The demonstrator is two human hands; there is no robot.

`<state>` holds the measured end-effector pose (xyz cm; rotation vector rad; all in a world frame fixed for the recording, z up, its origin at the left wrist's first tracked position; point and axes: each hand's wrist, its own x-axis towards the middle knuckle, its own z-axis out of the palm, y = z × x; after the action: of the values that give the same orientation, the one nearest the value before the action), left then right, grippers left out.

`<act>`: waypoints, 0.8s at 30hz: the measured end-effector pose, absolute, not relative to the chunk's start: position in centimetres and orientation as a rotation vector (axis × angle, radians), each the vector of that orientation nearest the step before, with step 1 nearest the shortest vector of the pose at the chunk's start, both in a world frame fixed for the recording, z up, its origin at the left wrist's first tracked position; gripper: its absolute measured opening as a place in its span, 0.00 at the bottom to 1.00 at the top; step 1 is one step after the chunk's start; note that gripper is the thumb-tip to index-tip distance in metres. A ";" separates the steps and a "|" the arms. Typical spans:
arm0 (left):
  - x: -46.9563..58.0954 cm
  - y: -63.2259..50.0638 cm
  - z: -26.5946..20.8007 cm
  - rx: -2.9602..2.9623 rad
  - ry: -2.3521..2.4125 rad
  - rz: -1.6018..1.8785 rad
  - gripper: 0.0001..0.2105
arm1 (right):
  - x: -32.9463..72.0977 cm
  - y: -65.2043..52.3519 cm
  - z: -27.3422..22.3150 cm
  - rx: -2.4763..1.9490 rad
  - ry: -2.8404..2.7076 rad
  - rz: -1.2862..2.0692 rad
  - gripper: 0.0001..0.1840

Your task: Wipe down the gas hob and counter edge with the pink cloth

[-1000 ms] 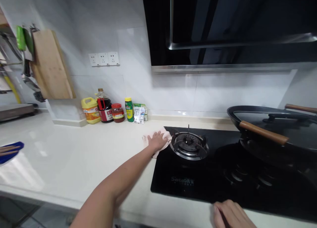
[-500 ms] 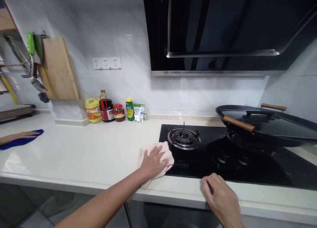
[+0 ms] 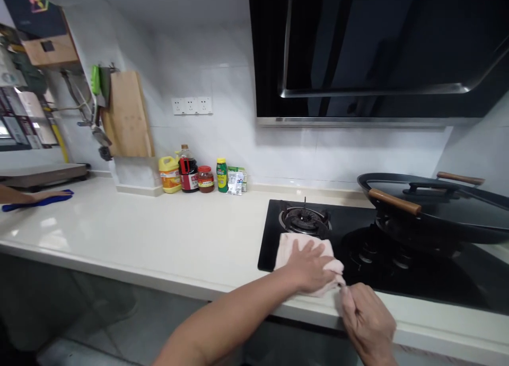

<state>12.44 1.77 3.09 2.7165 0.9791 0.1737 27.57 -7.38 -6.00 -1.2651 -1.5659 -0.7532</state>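
My left hand (image 3: 310,268) lies flat with spread fingers on a pale pink cloth (image 3: 287,249), pressing it onto the front left of the black gas hob (image 3: 265,252). The cloth overlaps the hob's front edge and the white counter. Just behind it is the left burner (image 3: 304,220). My right hand (image 3: 368,318) is curled closed at the counter's front edge, its knuckles beside the right corner of the cloth. I see nothing held in it.
A lidded black wok (image 3: 437,207) stands on the right burner. Bottles, a jar (image 3: 205,179) and packets line the wall. Another person's hand (image 3: 45,196) rests on a blue cloth (image 3: 37,202) at far left. The range hood (image 3: 366,53) hangs above.
My left hand has slid the pink cloth rightward, from the hob's left edge further onto its front. The view has turned left. My right hand stays closed at the counter edge.
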 end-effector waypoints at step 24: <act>-5.6 -0.7 0.7 2.619 1.707 0.414 0.26 | 29.0 -8.4 -11.2 -1.275 -1.625 -1.016 0.14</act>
<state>-5.62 -0.73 0.72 2.6195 1.7066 0.4138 28.98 -8.45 -11.22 -1.2754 -1.6252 -1.0157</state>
